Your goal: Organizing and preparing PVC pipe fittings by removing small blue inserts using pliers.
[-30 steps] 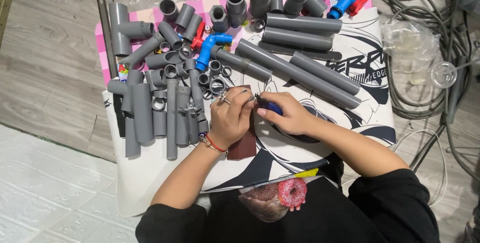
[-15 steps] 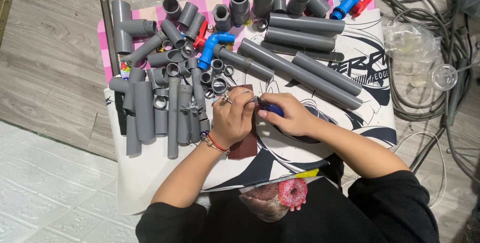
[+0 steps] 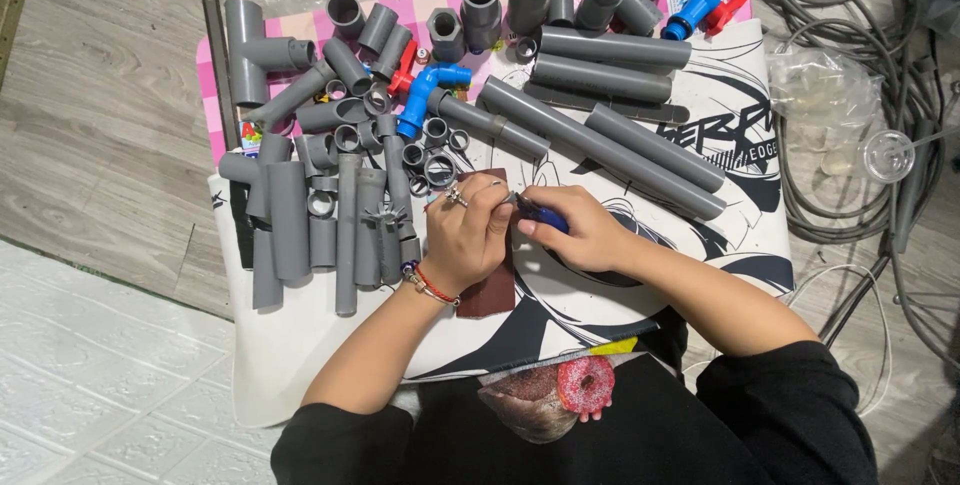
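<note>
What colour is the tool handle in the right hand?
Dark blue handle, held in the right hand; head view.

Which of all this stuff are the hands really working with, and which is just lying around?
In use: left hand, right hand, blue-handled tool, brown sheet.

Lying about: long grey pipes, blue elbow fitting, grey cables, plastic bag.
</note>
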